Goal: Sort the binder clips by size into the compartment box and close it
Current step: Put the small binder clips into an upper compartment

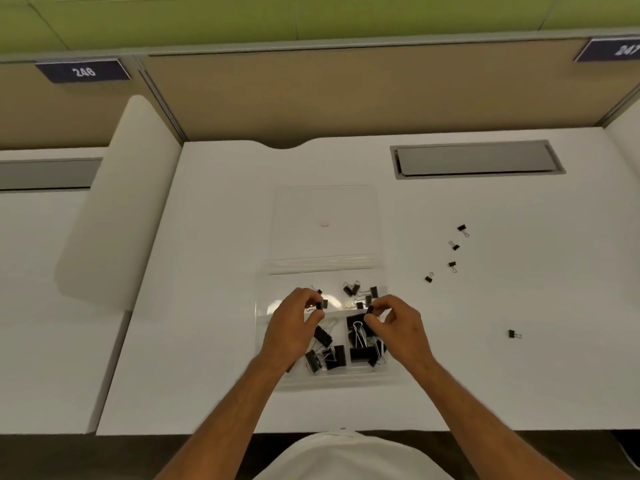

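A clear compartment box (391, 370) sits on the white desk with its lid (325, 220) folded flat behind it. Black binder clips fill its compartments: small ones (351, 289) at the back, medium ones (323, 336) front left, large ones (360, 332) front right. My left hand (294, 327) hovers over the box and pinches a small black binder clip (319, 305). Over the right side, my right hand (396, 323) pinches another small binder clip (370, 310). Several small clips (453, 246) lie loose on the desk to the right, one (512, 334) farther out.
A grey cable tray cover (476, 159) is set into the desk at the back right. A white divider (117, 202) stands at the left edge of the desk. A tan partition wall runs along the back.
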Demonstrator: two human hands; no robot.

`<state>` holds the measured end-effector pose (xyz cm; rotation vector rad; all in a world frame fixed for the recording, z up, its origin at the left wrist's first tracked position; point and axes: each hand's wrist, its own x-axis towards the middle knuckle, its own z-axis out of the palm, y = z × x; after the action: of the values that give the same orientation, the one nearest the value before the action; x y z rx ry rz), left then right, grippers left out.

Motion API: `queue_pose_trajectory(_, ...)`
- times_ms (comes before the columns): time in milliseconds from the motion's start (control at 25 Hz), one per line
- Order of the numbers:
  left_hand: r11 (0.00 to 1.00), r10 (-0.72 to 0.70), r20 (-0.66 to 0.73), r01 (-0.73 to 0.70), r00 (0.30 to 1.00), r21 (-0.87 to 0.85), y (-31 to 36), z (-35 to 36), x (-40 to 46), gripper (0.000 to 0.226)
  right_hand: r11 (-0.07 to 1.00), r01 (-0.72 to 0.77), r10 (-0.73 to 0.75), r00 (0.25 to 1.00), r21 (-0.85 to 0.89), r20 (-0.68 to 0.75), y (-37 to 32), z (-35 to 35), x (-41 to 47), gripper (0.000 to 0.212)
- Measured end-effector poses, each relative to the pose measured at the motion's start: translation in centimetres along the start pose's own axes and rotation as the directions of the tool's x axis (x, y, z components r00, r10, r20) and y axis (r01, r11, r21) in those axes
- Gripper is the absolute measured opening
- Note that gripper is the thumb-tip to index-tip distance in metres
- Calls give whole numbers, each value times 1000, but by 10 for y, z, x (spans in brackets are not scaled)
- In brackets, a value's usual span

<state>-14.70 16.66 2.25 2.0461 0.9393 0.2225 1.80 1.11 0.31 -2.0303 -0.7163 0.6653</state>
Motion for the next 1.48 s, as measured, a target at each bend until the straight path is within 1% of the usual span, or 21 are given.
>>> queue_pose_trajectory(240, 999, -9, -43, 8, 999, -37, -15, -14, -9, 17, 974, 114, -84, 984, -195, 157, -6, 34, 22, 22)
queue_pose_trajectory(360, 999, 3, -49, -5, 999, -43, -19, -14, -18, 16, 967, 155, -118, 976, -204, 181, -8, 48, 32, 24)
queue_pose_trajectory(480, 999, -1, -73, -2, 997, -43, -25, -20, -17, 17, 953, 215, -166, 959, -213, 228, -15, 58, 45, 18)
queue_pose_trajectory(600, 999, -11, -80, 9, 997, -31, -29, -25, -19, 17, 952, 193, -135, 961, -238, 242, -18, 65, 53, 17)
queue_pose_trajectory(640, 1000, -7, -82, 5, 997, -26, -30, -25, -18, 17, 953, 187, -127, 961, -239, 247, -19, 66, 55, 21)
queue_pose_trajectory(720, 1000, -2, -76, 1, 997, -16, -32, -23, -16, 17, 955, 181, -120, 961, -237, 251, -19, 65, 55, 36)
queue_pose_trajectory(760, 1000, 9, -73, -9, 997, 1, -34, -21, -15, 16, 957, 178, -120, 961, -229, 249, -20, 63, 54, 43)
queue_pose_trajectory(840, 997, 43, -56, -39, 998, 72, -39, -15, -12, 14, 964, 172, -125, 967, -204, 222, -20, 57, 48, 48)
queue_pose_trajectory(960, 983, 97, -15, -93, 995, 155, -47, -5, -3, 15, 966, 146, -110, 979, -213, 175, -10, 43, 30, 45)
queue_pose_trajectory(1040, 974, 124, -16, -119, 992, 190, -51, -1, 5, 17, 964, 130, -96, 983, -230, 153, -2, 31, 18, 40)
queue_pose_trajectory(1160, 971, 131, -29, -122, 991, 206, -50, 4, 19, 19, 978, 81, -62, 993, -190, 102, 6, 13, 2, 36)
queue_pose_trajectory(1360, 970, 149, -4, -146, 989, 193, -36, 12, 41, 21, 985, 71, -66, 997, -154, 32, 14, 1, -13, 34)
queue_pose_trajectory(1480, 968, 138, 10, -137, 990, 211, -31, 15, 47, 34, 989, 56, -57, 998, -137, 3, 19, -4, -15, 35)
